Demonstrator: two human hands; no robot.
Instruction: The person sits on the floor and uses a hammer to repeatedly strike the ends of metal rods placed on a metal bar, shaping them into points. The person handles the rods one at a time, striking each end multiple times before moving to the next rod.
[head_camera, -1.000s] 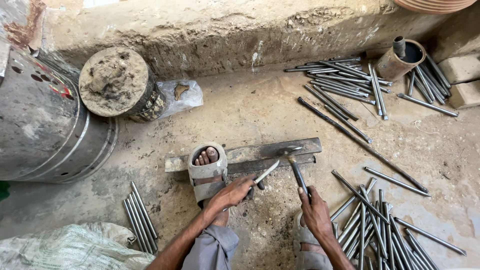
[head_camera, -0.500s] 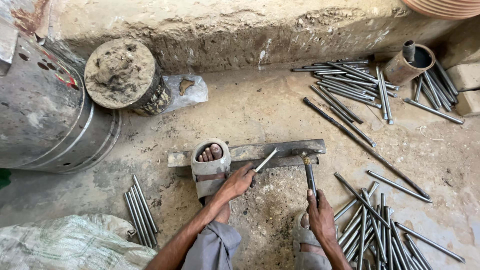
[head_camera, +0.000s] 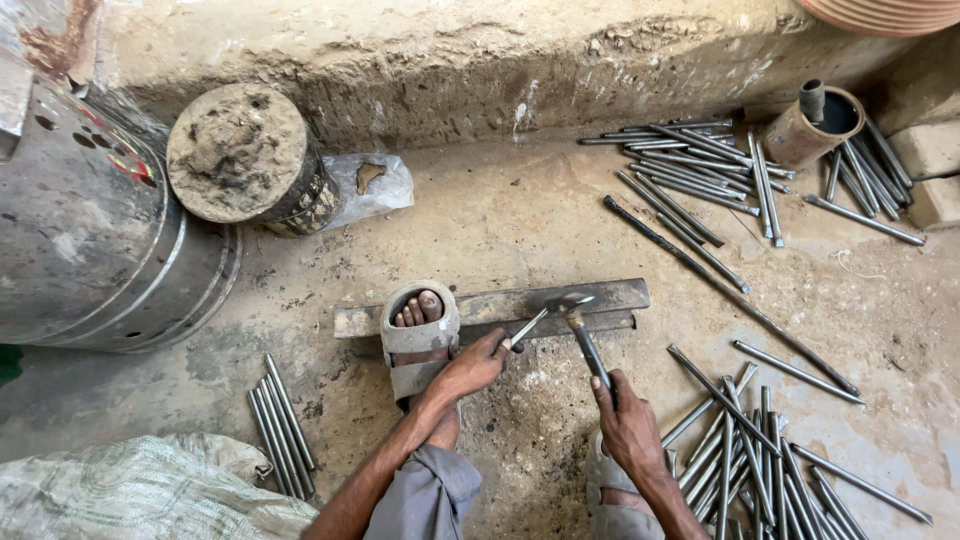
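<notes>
1. Squatting over a flat steel bar (head_camera: 500, 305) on the dirt floor (head_camera: 520, 220), the person pins that bar down with a sandalled foot (head_camera: 420, 330) and works a short metal rod (head_camera: 528, 327) on it.
2. The left hand (head_camera: 470, 368) has its fingers closed around the near end of the rod, whose far end rests on the bar just beside the foot.
3. The right hand (head_camera: 625, 425) has its fingers wrapped tight around the handle of a hammer (head_camera: 580, 335), and the head sits down on the bar, at or touching the rod's tip.
4. The step in hand looks like the striking of the rod's end against the bar, at the bottom of a blow.
5. The next move, as I judge it, calls for a lift of the hammer and a steady grip on the rod, so that the tip stays on the bar and clear of the toes.
6. Against the earlier frames, the hammer head has come down onto the bar near the rod; half a second ago the rod was angled up from the bar, and now it lies lower.
7. Finished or waiting rods (head_camera: 745, 460) lie heaped by the right hand, more rods (head_camera: 700, 170) near a rusty can (head_camera: 810, 125), and a small bundle (head_camera: 280, 425) lies at the left.
</notes>
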